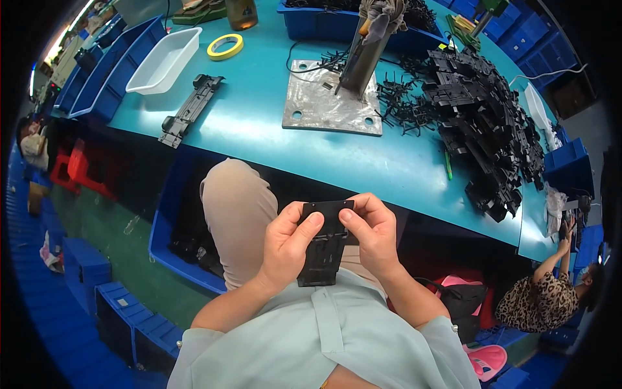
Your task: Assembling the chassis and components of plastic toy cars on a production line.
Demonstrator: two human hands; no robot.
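The left hand (284, 245) and right hand (374, 236) hide the upper side edges of a black plastic part (322, 256), most fingers tucked behind it. Left of the fingers, dark pieces (201, 254) in a blue bin (186, 272) are indistinct. Ahead-left, an amber container (241, 14) is cut off above. Far right, a co-worker's (538, 301) dark item (570, 219) is too small to identify.

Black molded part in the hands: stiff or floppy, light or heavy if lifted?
Probably stiff: the black molded part looks straight though the left hand and right hand pinch it only near one end. Likely light, given its thin, plastic-looking body. It might snag, since its surface is uneven midway along.
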